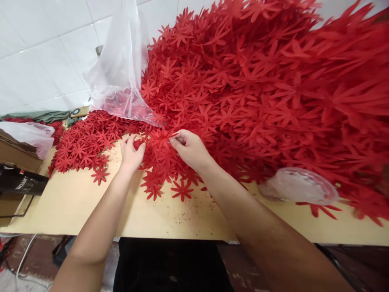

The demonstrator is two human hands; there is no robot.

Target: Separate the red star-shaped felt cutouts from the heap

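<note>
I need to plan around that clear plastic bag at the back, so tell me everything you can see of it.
The clear plastic bag is thin, crinkled, see-through film. It stands slumped against the white tiled wall, its top drawn up to a peak, its open mouth spilling onto the red flower cutouts. Some red pieces show through its lower part. It rests on the pile's left edge, behind both hands; neither hand touches it.

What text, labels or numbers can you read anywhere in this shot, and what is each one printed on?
"VACUUM" or something close to it: white lettering on the black device at the left edge of the table; blurred, so the reading is unsure.
A smaller line under it on the same device: too small to read.
Nothing legible on the red flower cutouts, the plastic bag or the tiled wall.
</note>
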